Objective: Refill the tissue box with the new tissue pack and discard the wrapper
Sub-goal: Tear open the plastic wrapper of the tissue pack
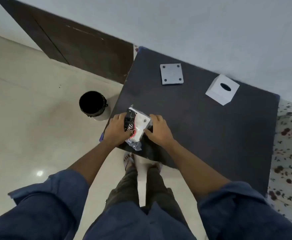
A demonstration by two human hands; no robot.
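The new tissue pack, white tissues in a black, white and red plastic wrapper, lies at the near left corner of the dark table. My left hand grips its left side and my right hand grips its right side. Loose clear wrapper sticks out toward me. The white tissue box cover, with an oval slot on top, stands at the table's far right. Its flat white base plate, with a dark dot in each corner, lies apart at the far middle.
A bin with a black liner stands on the pale tiled floor just left of the table. A dark wooden door is behind it. A floral cloth lies to the table's right. My feet are at the table's near edge.
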